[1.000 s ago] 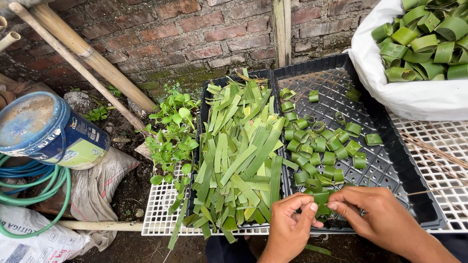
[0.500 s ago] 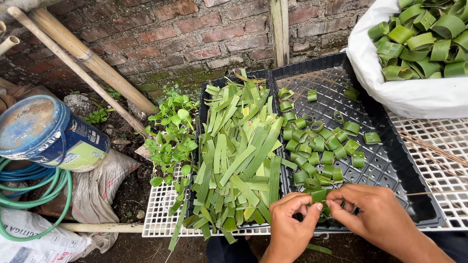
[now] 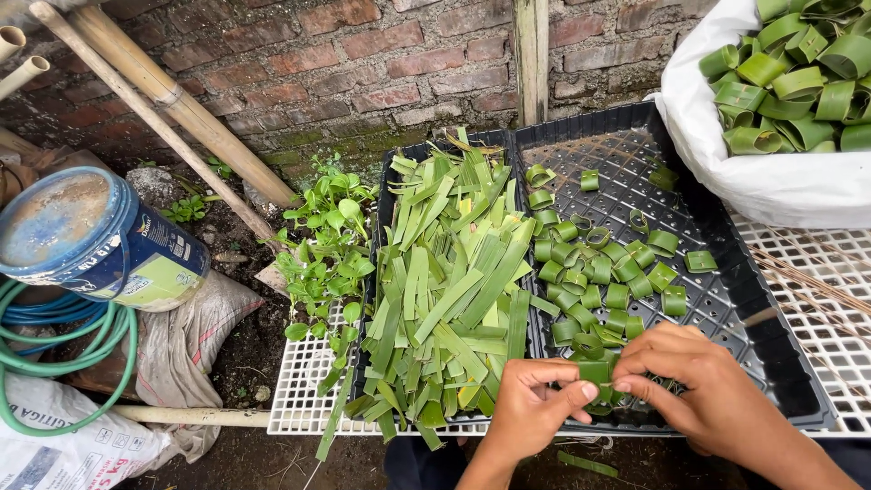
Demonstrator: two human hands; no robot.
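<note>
Folding a green leaf strip [image 3: 595, 371] over the black plastic tray [image 3: 771, 349]
Both my hands, left [image 3: 531, 408] and right [image 3: 708, 390], pinch its ends; light, limp stuff (probably creases easily).

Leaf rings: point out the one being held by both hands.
The leaf ring pinched between the left hand and right hand, at the black tray's near edge; the other rings lie loose farther up.

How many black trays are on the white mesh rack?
2. The left black tray holds the flat leaf strips. The right black tray holds the rolled leaf rings, where both hands work.
</note>
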